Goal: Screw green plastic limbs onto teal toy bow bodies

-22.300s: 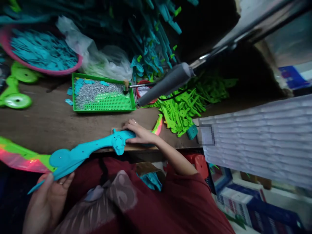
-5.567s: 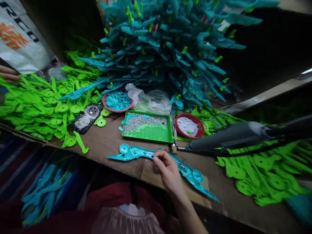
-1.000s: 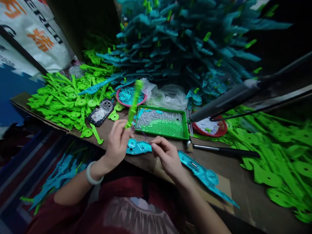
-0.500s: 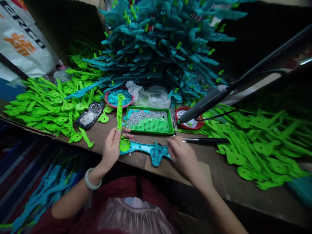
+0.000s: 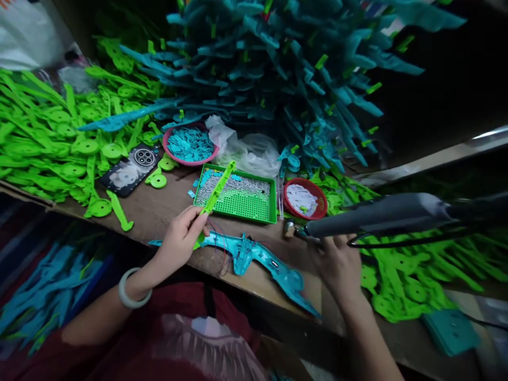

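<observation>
My left hand [image 5: 184, 238] is closed on a long, narrow green plastic piece [image 5: 220, 185], which slants up and right from the thumb. Below it lies a turquoise bow-shaped plastic shell [image 5: 273, 259] with a raised block in its middle. Thin wires [image 5: 224, 246] hang over the shell beside my left fingers. My right hand [image 5: 337, 262] is right of the shell, fingers bent, partly hidden by a grey cylindrical tool or arm [image 5: 377, 214] with a cable. A small metal piece [image 5: 289, 228] shows at its near end. What my right fingers hold is hidden.
A green tray [image 5: 273, 203] of small metal parts stands ahead, between a pink bowl [image 5: 166, 153] and a red basket [image 5: 324, 206]. Green pieces [image 5: 79, 148] are heaped left and right; turquoise shells [image 5: 257, 79] tower behind. A phone [image 5: 133, 166] lies left.
My right hand has left the turquoise shell and moved right, to the grey cylinder, which now lies lower and more level. The green piece in my left hand has tilted right.
</observation>
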### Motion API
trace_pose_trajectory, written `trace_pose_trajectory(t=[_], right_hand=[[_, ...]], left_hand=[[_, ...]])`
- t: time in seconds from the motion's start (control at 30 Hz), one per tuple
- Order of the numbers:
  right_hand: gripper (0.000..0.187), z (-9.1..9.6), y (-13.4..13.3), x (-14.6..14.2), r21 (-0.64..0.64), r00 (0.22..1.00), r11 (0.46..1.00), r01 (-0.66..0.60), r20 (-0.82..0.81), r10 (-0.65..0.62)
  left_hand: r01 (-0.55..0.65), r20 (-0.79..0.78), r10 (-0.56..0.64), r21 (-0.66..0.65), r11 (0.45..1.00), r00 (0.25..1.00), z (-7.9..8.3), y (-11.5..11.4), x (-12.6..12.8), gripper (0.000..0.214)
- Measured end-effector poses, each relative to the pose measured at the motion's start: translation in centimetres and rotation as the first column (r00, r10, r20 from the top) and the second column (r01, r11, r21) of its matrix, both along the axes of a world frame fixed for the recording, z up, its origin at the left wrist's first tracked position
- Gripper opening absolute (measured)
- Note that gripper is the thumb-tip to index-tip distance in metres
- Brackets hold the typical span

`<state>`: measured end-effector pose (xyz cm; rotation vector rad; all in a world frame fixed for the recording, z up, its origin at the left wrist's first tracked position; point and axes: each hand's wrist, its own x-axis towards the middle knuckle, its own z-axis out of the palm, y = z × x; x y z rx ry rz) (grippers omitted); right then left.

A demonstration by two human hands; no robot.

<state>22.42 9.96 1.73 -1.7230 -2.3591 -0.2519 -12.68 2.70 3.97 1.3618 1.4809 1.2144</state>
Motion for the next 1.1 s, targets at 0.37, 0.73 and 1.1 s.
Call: trace_pose_trajectory(t=[0.37, 0.73, 1.1], right_hand=[[0.013, 2.3, -2.9, -14.7, -0.231, 0.544, 0.953, -0.196, -0.834, -0.091], [0.025, 2.8, -8.2, -18.3, 0.459, 0.791, 0.77, -0.443, -0.203, 0.577], [0.027, 6.3, -7.6, -20.6, 0.442, 0.678, 0.567, -0.695, 0.139, 0.722]], left_hand=[[0.067, 0.139, -0.061, -0.039, 0.997, 0.988, 1.2, 1.8, 0.5, 0.023], [0.022, -0.025, -0.022, 0.001, 1.0, 0.999, 2.2, 1.0, -1.2, 0.022], [0.007, 0.49, 0.078, -0.171, 0.985, 0.868, 2.4, -1.9, -2.7, 0.025]])
